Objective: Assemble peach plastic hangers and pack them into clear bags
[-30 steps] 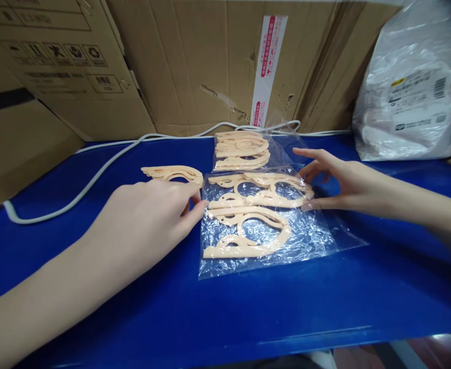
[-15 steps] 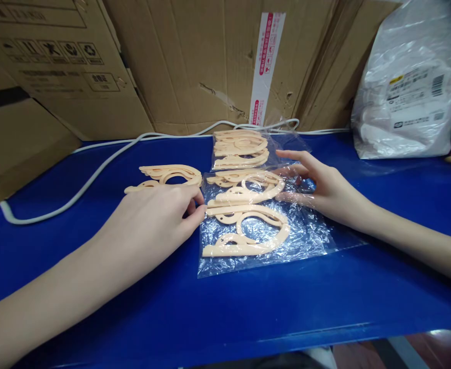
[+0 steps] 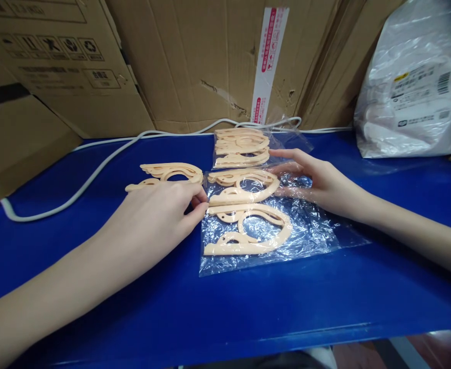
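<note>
My left hand point(image 3: 160, 207) pinches the left edge of a clear plastic bag point(image 3: 310, 238) on the blue table. Inside it lie beige folding hangers, folded flat: a lower one point(image 3: 235, 249) and an upper group point(image 3: 233, 196). My right hand point(image 3: 321, 182) has its fingers apart, with the tips against the right end of the upper hangers. Shiny film crosses its lower fingers, and I cannot tell if they are inside the bag or on it. Another beige folding hanger point(image 3: 185, 168) lies just behind my left hand, partly covered by it.
A second clear bag of folded hangers point(image 3: 241, 141) lies farther back. White cable point(image 3: 106, 166) runs along the rear and curves left. Cardboard boxes point(image 3: 195, 61) wall off the back and left. A white plastic package point(image 3: 413, 113) stands at the back right.
The upper hangers in the bag have shifted slightly left, and my right fingertips have moved left with them. My left hand keeps its pinch at the bag's edge.
</note>
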### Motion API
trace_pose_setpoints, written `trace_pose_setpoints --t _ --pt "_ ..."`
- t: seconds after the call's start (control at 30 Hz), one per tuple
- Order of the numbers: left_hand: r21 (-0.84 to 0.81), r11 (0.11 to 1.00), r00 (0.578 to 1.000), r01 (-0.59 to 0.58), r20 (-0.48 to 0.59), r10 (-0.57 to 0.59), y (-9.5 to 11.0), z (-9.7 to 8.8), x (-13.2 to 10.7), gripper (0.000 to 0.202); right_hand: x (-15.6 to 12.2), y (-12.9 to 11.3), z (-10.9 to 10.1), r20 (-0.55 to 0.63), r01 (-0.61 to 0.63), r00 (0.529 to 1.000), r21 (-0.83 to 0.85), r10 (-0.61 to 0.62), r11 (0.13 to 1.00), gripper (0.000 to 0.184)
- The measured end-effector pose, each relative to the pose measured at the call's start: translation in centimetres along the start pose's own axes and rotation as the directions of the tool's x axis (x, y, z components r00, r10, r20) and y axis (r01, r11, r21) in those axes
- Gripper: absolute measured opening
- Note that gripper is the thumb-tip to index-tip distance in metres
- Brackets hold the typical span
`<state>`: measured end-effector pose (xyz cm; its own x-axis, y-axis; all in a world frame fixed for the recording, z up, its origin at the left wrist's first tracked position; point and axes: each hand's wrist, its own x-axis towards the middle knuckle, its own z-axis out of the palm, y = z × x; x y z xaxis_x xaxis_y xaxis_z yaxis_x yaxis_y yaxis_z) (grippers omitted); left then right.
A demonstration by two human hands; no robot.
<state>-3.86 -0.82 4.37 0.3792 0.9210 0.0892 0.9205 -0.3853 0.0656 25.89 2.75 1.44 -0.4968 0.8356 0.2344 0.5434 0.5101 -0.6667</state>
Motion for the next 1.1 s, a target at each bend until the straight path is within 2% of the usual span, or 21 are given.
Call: trace_pose_setpoints --t 0.4,0.7,0.9,1.1 --pt "0.033 0.993 0.987 -0.116 -0.104 0.119 -0.16 0.12 0.10 0.022 0.33 0.06 -0.15 0.025 0.016 1.000 -0.004 -0.015 1.000 0.066" --pt "-0.015 1.000 1.000 0.005 0.005 -0.005 0.05 -0.11 0.14 0.025 0.22 -0.27 0.00 -0.005 -0.001 1.000 -0.047 0.001 0.999 0.068" --pt "-0.073 0.997 1.000 0.012 0.010 -0.011 -0.10 0.16 0.34 0.030 0.22 -0.34 0.02 -0.048 -0.002 0.999 -0.114 -0.004 0.993 0.064" --pt "-0.051 0.997 0.998 0.053 0.047 -0.051 0.13 -0.03 0.40 0.034 0.20 -0.39 0.02 -0.057 -0.005 0.998 -0.139 -0.003 0.990 0.064"
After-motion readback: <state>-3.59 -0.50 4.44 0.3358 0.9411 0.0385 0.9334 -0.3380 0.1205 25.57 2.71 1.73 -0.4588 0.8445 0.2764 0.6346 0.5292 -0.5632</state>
